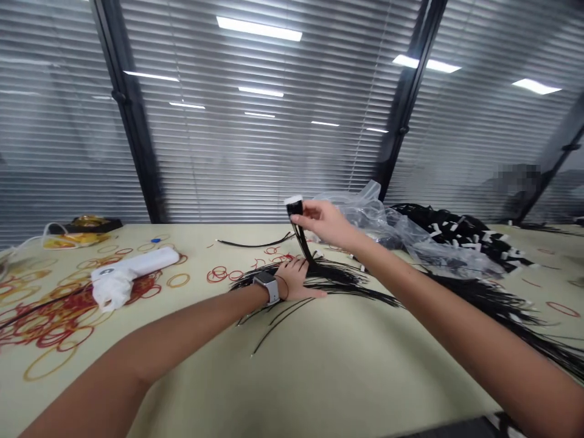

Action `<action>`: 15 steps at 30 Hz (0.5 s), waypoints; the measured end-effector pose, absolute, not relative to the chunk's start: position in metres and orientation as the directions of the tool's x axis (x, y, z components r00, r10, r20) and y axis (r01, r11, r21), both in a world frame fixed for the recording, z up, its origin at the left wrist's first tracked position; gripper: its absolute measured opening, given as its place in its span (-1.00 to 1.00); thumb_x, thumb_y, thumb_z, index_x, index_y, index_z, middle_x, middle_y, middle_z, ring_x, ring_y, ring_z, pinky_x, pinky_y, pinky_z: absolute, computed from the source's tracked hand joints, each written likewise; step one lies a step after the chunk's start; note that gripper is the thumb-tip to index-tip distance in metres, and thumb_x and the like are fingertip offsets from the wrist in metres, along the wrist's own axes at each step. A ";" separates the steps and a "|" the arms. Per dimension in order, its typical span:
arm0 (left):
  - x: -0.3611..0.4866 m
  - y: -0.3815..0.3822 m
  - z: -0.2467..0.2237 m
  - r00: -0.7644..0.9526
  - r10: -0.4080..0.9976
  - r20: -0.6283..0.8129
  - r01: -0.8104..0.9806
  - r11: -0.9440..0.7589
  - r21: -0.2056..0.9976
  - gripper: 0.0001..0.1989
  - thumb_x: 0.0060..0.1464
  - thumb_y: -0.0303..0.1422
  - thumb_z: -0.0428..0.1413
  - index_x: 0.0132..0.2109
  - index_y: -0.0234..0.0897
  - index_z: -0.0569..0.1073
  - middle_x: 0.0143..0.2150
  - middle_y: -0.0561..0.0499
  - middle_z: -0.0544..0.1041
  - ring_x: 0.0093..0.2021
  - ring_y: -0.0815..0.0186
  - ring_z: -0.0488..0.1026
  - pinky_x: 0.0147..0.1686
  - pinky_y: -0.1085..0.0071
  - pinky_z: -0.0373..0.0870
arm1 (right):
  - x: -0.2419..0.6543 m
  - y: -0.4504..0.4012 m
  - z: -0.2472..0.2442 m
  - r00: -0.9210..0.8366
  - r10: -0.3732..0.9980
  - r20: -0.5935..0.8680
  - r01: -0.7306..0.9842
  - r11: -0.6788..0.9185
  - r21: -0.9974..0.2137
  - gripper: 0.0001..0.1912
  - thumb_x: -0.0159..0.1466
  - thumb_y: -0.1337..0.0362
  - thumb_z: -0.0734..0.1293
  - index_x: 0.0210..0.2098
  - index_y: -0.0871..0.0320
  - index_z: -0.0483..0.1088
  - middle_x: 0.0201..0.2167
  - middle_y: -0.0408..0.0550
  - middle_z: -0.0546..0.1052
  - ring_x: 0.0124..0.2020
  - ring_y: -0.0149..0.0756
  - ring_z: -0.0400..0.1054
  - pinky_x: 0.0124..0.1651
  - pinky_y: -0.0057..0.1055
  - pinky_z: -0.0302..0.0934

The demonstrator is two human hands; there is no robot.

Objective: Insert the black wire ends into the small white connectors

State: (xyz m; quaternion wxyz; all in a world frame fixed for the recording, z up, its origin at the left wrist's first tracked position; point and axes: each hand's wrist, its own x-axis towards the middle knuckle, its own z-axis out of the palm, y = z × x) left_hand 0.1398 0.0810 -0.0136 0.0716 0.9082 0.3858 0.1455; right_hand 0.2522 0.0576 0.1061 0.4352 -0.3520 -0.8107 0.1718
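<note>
My right hand (pixel 319 220) pinches the top of a bundle of black cables (pixel 302 238) and holds it up above the table. White ends show at the top of that bundle, and its lower part reaches down into a pile of black cables (pixel 337 275). My left hand (pixel 296 281), with a watch on the wrist, lies spread on the same pile, its thumb pointing right. The cables under my left palm are hidden. One loose black cable (pixel 255 245) lies behind the pile.
Red and yellow rubber bands (pixel 59 316) and a white handheld device (pixel 141 263) are on the left. Clear plastic bags (pixel 378 219), black cables with white connectors (pixel 469 240) and another cable pile (pixel 493 304) lie on the right. Blinds (pixel 274 152) stand behind the table (pixel 319 377).
</note>
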 end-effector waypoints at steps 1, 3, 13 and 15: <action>0.141 0.082 -0.017 0.664 0.721 0.197 0.685 -0.692 0.228 -0.06 -0.20 0.19 -0.12 0.15 -0.50 0.09 0.17 -0.31 0.10 0.17 -0.05 -0.03 0.12 0.07 -0.13 | 0.260 0.061 0.111 -0.332 0.719 0.610 0.414 0.692 -0.591 -0.80 0.10 0.19 0.26 -0.40 0.23 0.31 -0.49 -0.12 0.34 -0.47 -0.45 0.19 -0.41 -0.46 0.11; 0.140 0.085 -0.022 0.671 0.720 0.176 0.691 -0.694 0.203 -0.06 -0.18 0.20 -0.16 0.17 -0.48 0.05 0.18 -0.29 0.08 0.18 -0.03 -0.03 0.13 0.09 -0.14 | 0.276 0.070 0.125 -0.248 0.712 0.657 0.406 0.692 -0.597 -0.77 0.09 0.19 0.27 -0.33 0.23 0.32 -0.46 -0.10 0.37 -0.45 -0.44 0.22 -0.40 -0.45 0.15; 0.139 0.090 -0.018 0.692 0.709 0.135 0.694 -0.705 0.146 -0.09 -0.14 0.19 -0.22 0.19 -0.45 0.04 0.21 -0.28 0.01 0.19 -0.04 -0.07 0.13 0.11 -0.16 | 0.356 0.098 0.231 0.283 0.573 0.769 0.493 0.601 -0.629 -0.73 0.14 0.18 0.25 -0.22 0.21 0.27 -0.47 -0.18 0.31 -0.57 -0.64 0.13 -0.50 -0.58 0.08; 0.139 0.091 -0.019 0.695 0.707 0.127 0.693 -0.707 0.142 -0.08 -0.13 0.19 -0.24 0.19 -0.46 0.04 0.21 -0.29 0.01 0.19 -0.05 -0.07 0.13 0.10 -0.16 | 0.375 0.095 0.247 0.347 0.521 0.779 0.528 0.578 -0.622 -0.71 0.18 0.20 0.20 -0.17 0.26 0.22 -0.42 -0.15 0.32 -0.60 -0.68 0.07 -0.52 -0.60 0.01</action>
